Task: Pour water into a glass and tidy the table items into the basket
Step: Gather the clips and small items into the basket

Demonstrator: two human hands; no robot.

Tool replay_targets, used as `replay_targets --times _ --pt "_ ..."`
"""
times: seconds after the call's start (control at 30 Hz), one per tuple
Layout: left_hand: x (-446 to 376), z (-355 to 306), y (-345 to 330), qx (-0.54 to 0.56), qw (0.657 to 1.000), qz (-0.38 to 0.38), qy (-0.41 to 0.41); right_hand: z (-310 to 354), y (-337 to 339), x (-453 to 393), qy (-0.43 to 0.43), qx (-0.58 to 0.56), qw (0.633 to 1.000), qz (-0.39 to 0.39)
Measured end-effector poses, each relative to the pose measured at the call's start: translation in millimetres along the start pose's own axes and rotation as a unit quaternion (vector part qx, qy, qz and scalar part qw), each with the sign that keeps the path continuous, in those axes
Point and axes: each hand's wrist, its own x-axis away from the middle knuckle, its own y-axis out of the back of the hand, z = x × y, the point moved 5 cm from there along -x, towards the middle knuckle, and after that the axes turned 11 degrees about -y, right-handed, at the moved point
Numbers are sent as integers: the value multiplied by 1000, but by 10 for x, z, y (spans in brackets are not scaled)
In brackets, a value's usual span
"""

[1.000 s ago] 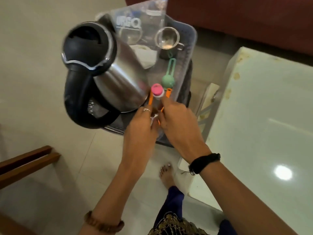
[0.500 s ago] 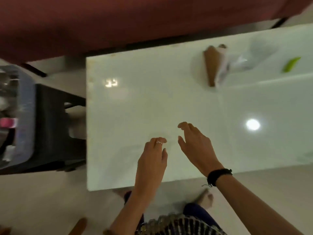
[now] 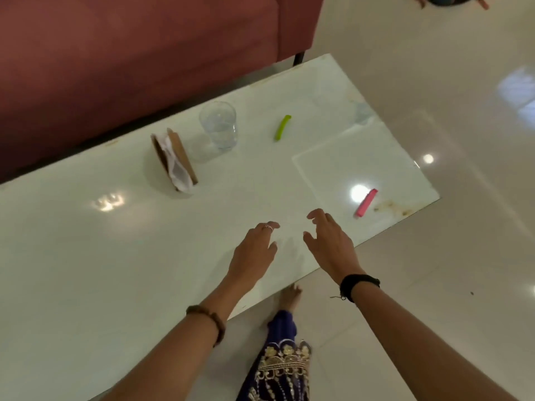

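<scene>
Four items remain on the table (image 3: 86, 270): napkin holder (image 3: 173, 160), glass (image 3: 219, 127) holding water, green clip (image 3: 282, 127), pink clip (image 3: 366, 202). Pouring appears complete. The basket is out of view. Left hand (image 3: 254, 250) and right hand (image 3: 330, 244) hover over the near edge, fingers relaxed, holding nothing. Tidying is unfinished.

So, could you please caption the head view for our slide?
Both empty hands, left and right, hover over the table.
</scene>
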Motion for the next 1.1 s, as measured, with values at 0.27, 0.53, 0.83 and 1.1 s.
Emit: replay_targets --times 0.27,0.53,0.83,1.1 --pt "-954 -39 -88 -52 998 -16 32 -600 456 -635 -108 -78 990 -36" --pt "-2109 -62 136 -164 985 -56 -22 -1004 456 -1271 -186 -53 981 -12" --pt "-2922 -72 209 -147 983 -86 66 -1022 438 -1546 -149 -44 988 4" --pt "-2417 -249 -11 116 967 -183 134 -907 452 -1631 -130 -194 966 109"
